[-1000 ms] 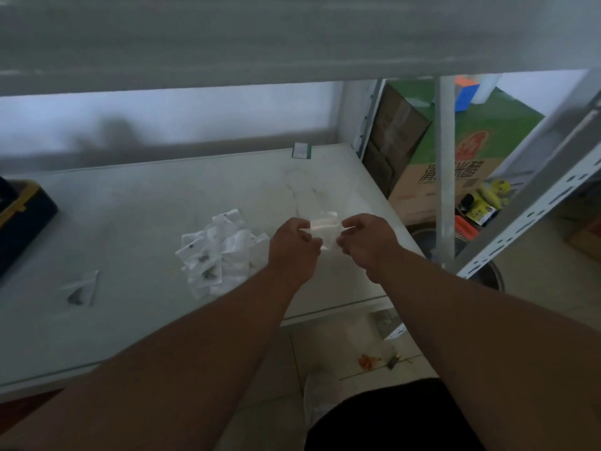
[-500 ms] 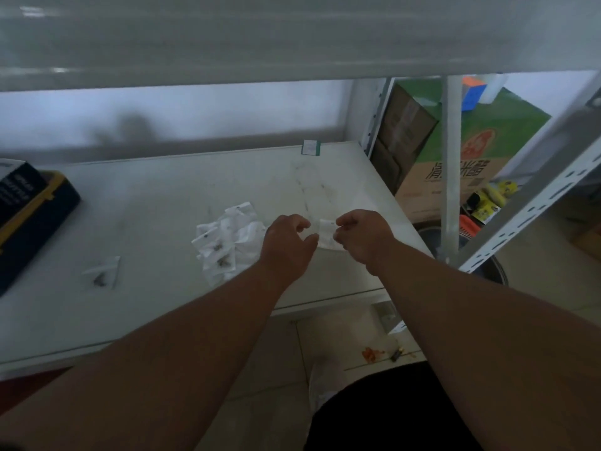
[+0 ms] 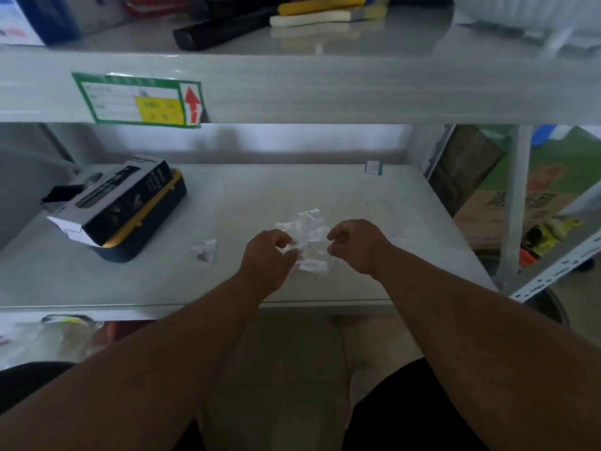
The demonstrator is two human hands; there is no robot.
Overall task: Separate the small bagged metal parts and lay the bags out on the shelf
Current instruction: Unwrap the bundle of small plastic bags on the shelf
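Both hands over the shelf [image 3: 292, 187] mid-right, working the bag pile [image 3: 309, 239]. L hand [image 3: 268, 253]: fingers curled, thumb and forefinger pinching a clear bag at the pile's left edge. R hand [image 3: 356, 244]: fingers curled too, tips at the pile's right edge, seems to pinch a bag corner, but blur makes the contact hard to confirm. Pile sits between the two hands, a crumpled cluster of small clear bags; can't tell whether it lies on the shelf or is partly lifted. Parts inside those bags too blurred to make out.

One single bag [image 3: 205, 250] lies flat on the shelf left of the L hand, well apart from the pile, w/ a small dark part inside.

Far left on the shelf: black box [image 3: 113, 196] w/ yellow trim, angled, an open printed carton lying on top of it. Small white-green tag [image 3: 373, 167] at the far edge, right of centre.

Upper shelf beam carries a green-bordered label [image 3: 138, 100] w/ yellow patch and red arrow. Above it, on the top shelf: dark tool handle, yellow and white items, blurred.

Right of the rack, past the upright post [image 3: 517, 203]: cardboard boxes [image 3: 507, 196] w/ green print, yellow-black clutter nearer. Tiled floor below; both forearms reach in from the near edge.
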